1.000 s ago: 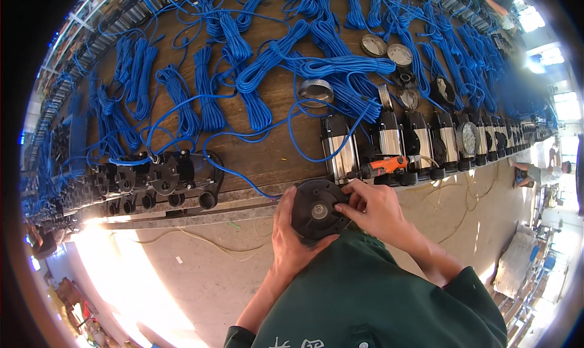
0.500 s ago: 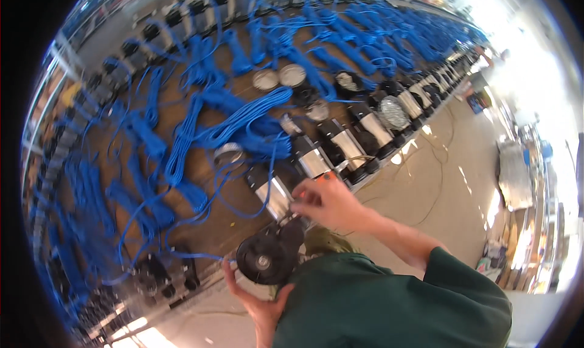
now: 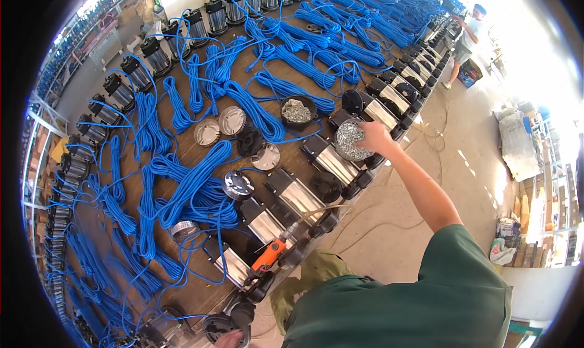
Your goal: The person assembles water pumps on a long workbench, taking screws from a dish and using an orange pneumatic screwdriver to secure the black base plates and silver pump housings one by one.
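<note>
While the right hand (image 3: 372, 136) dips loosely opened into a round bowl (image 3: 348, 142) of silvery screws, the left grip is barely visible.

A round bowl of small silver screws (image 3: 348, 140) is found at the near edge of the long wooden bench, resting on top of a steel pump body and heaped nearly full. Its right rim is touched by the right hand (image 3: 375, 137). A black round cap (image 3: 222, 327) is held at the lower edge by the left hand (image 3: 230, 338), only partly seen.
</note>
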Demonstrator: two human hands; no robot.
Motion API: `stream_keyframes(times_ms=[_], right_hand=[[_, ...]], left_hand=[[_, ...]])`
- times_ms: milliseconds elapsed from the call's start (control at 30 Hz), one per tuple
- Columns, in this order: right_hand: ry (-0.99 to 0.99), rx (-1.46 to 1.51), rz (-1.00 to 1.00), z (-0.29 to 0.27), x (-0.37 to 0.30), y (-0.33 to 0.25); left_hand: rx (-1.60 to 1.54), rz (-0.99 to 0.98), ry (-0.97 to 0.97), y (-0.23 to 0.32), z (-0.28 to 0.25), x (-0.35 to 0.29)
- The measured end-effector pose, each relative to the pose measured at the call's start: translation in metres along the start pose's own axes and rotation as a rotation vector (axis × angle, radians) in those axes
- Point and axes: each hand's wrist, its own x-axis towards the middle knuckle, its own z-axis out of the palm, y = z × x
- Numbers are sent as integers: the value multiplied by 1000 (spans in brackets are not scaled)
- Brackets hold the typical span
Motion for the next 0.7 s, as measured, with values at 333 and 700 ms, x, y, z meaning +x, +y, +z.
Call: stream_keyframes(times_ms=[333,700], right_hand=[[198,369,-152,11,12,32],[-269,1011,-481,-103,-133,-118]], left_hand=[[-705,-629,-640,14,233,48],[-1462,-1305,-498,3,290,58]])
